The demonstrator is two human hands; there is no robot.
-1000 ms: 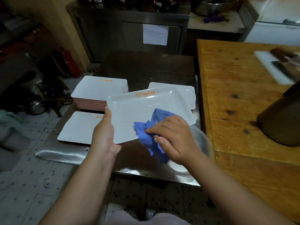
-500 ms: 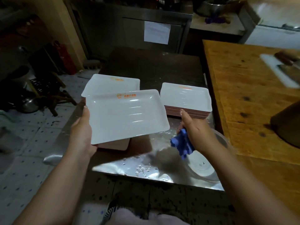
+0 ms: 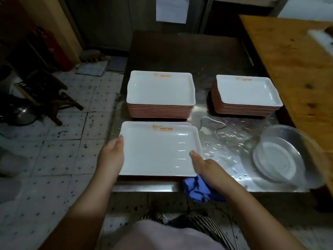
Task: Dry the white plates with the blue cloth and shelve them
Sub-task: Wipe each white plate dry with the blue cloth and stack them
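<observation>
Blue cloth (image 3: 200, 189): bunched under the right hand (image 3: 207, 167), hanging at the near edge of the steel surface (image 3: 234, 145).
Right hand: thumb on the plate's near-right rim; fingers hidden (cannot tell their state).
Left hand (image 3: 112, 156): thumb on the left rim, fingers hidden beneath.
White rectangular plate (image 3: 158, 150): lying atop another plate, front left.
Clear bowl (image 3: 282, 154): right, on wet steel.
Left plate stack (image 3: 160, 94); right plate stack (image 3: 246, 94): farther back, apart.
</observation>
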